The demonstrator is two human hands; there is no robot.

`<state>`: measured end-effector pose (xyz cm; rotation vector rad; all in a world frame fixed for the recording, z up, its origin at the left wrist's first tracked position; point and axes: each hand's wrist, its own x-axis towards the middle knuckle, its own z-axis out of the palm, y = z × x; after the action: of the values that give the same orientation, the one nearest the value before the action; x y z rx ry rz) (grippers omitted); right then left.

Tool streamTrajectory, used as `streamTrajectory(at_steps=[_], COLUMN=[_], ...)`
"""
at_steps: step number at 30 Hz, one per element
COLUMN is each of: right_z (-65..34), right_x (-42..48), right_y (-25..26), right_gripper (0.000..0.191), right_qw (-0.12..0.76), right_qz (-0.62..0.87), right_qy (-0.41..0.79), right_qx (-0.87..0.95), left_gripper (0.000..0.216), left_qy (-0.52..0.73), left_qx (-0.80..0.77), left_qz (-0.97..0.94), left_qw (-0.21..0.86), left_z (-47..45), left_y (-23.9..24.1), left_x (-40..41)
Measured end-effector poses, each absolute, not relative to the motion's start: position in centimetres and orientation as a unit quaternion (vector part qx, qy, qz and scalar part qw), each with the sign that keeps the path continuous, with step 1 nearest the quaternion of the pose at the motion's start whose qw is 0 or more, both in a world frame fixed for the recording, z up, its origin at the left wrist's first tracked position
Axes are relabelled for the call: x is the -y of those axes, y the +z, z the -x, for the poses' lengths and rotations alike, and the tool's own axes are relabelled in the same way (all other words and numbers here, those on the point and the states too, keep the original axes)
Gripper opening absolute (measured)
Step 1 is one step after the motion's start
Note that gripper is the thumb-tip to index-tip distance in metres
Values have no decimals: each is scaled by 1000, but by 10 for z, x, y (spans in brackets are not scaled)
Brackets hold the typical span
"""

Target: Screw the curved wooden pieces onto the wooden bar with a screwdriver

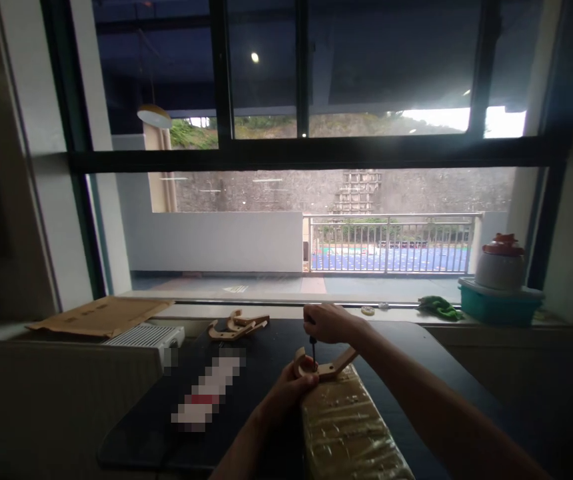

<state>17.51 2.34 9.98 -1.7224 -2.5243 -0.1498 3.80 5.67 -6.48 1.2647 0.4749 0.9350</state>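
My L hand (294,387) pinches hook (329,371) at far end of box (349,427), running L-R across it; R hand (330,324) grips driver (313,349) upright above

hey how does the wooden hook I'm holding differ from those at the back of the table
The held hook is gripped by the left hand; no hand touches the back hooks. The held hook is over the box; the back hooks lie together on the table. A screwdriver in the right hand meets the held hook; none touches the back hooks. All are wooden, with a curved end.
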Motion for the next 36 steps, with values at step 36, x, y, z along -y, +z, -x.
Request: streamTrajectory(at_steps=[36], right_z=[-177], right_x=[-32], right_y=[91], right_gripper=[28], right_qw=[34], right_qz=[573], right_qy=[-40], right_qx=[818], left_gripper=[38], left_qy=[405], left_qx=[-218], left_qz=[-551], left_qw=[696], left_z=[-37], left_y=[-73], left_x=[-59])
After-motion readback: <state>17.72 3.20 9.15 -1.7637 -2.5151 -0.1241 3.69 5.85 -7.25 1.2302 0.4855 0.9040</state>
